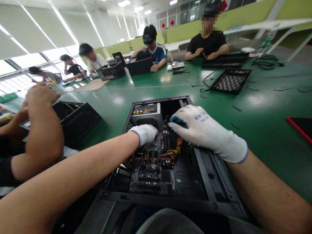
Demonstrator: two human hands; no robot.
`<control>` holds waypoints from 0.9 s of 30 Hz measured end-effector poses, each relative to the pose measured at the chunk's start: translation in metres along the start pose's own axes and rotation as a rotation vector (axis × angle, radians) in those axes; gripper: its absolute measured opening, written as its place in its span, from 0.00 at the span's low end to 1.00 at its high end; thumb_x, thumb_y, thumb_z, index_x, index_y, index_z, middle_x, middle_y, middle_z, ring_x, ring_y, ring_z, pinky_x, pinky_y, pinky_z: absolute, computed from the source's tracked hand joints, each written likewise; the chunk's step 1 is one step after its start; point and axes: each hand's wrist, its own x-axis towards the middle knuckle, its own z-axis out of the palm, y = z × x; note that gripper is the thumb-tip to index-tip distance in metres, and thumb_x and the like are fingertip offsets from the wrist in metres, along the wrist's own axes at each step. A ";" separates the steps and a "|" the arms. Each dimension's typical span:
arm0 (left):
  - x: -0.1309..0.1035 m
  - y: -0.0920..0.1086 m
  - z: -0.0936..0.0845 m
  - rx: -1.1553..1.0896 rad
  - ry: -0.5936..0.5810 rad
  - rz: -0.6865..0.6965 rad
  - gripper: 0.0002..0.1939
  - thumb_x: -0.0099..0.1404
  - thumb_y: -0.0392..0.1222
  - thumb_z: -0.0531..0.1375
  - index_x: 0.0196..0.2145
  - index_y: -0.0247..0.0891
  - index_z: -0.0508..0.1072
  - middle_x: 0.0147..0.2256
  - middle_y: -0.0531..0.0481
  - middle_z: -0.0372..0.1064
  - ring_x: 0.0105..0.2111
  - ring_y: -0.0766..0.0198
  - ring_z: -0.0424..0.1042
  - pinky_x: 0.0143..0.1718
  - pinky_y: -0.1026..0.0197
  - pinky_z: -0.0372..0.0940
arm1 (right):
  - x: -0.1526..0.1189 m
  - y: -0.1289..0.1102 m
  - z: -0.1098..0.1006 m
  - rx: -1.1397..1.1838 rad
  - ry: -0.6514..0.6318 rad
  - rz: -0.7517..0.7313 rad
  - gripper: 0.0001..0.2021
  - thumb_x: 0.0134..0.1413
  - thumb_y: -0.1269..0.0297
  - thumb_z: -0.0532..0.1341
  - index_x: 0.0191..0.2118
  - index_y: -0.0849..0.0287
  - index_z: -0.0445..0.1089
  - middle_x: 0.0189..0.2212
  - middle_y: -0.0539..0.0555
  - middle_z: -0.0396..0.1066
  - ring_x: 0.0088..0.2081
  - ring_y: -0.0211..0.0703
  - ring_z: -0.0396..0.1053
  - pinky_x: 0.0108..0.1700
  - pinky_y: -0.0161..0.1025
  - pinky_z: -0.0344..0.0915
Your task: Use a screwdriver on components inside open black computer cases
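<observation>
A black computer case [202,172] lies open in front of me, with a motherboard [152,182] inside and a grey power supply [147,112] at its far left corner. My left hand [147,134], in a white glove, reaches down over the upper part of the motherboard beside the power supply; its fingertips are hidden. My right hand [195,125], in a white glove with blue finger pads, rests over the case's right side. Its thumb and fingers close around dark cables near the power supply. Yellow and red wires [179,144] hang below it, leading towards an expansion card [151,161].
A co-worker's arm [36,130] and another black case [80,122] are close on my left. Across the green table [114,104] several people work on cases. A black tray [230,81], loose cables [266,61] and a red-edged black mat [301,128] lie to the right.
</observation>
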 end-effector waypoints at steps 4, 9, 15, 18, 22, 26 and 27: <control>-0.002 0.001 -0.002 -0.003 -0.003 -0.007 0.23 0.61 0.44 0.70 0.53 0.37 0.79 0.54 0.38 0.78 0.54 0.48 0.77 0.58 0.55 0.70 | 0.000 0.001 0.001 -0.001 0.007 -0.001 0.18 0.70 0.51 0.55 0.46 0.59 0.77 0.45 0.61 0.79 0.49 0.57 0.71 0.52 0.50 0.62; -0.002 0.000 -0.002 -0.002 -0.014 -0.006 0.22 0.61 0.43 0.69 0.53 0.37 0.79 0.54 0.38 0.78 0.53 0.48 0.78 0.57 0.55 0.71 | 0.000 0.001 0.002 -0.025 0.004 -0.010 0.19 0.71 0.50 0.54 0.46 0.58 0.77 0.45 0.60 0.78 0.49 0.56 0.71 0.52 0.50 0.61; 0.000 -0.004 0.001 0.003 -0.011 -0.009 0.24 0.60 0.43 0.70 0.53 0.36 0.78 0.54 0.37 0.78 0.53 0.47 0.78 0.56 0.54 0.71 | -0.001 0.001 0.002 -0.027 0.001 -0.005 0.20 0.71 0.50 0.55 0.47 0.60 0.77 0.45 0.61 0.78 0.50 0.57 0.71 0.52 0.50 0.62; 0.001 -0.006 0.002 0.008 -0.006 -0.003 0.25 0.59 0.44 0.71 0.53 0.36 0.78 0.53 0.37 0.78 0.53 0.47 0.78 0.56 0.54 0.71 | 0.000 0.001 0.002 -0.025 -0.002 -0.004 0.19 0.71 0.50 0.55 0.47 0.59 0.77 0.45 0.61 0.78 0.49 0.57 0.71 0.52 0.50 0.62; 0.004 -0.004 0.004 0.011 0.000 0.013 0.28 0.57 0.47 0.72 0.54 0.36 0.78 0.55 0.36 0.77 0.54 0.45 0.77 0.57 0.53 0.71 | 0.000 0.000 0.001 -0.018 -0.007 0.002 0.19 0.71 0.51 0.56 0.47 0.59 0.77 0.45 0.61 0.78 0.49 0.58 0.72 0.52 0.50 0.62; 0.007 0.000 0.006 0.014 -0.004 0.027 0.29 0.56 0.46 0.73 0.54 0.35 0.78 0.55 0.35 0.77 0.54 0.45 0.77 0.58 0.53 0.70 | 0.000 0.000 0.000 -0.007 0.003 0.004 0.18 0.70 0.51 0.57 0.46 0.59 0.77 0.45 0.62 0.78 0.50 0.57 0.72 0.52 0.50 0.61; 0.007 0.000 0.006 0.014 -0.006 0.033 0.28 0.57 0.46 0.73 0.53 0.35 0.78 0.55 0.35 0.77 0.54 0.46 0.77 0.58 0.53 0.70 | 0.000 0.000 0.000 -0.004 0.004 0.003 0.18 0.70 0.52 0.57 0.46 0.60 0.77 0.45 0.62 0.79 0.50 0.57 0.72 0.52 0.50 0.62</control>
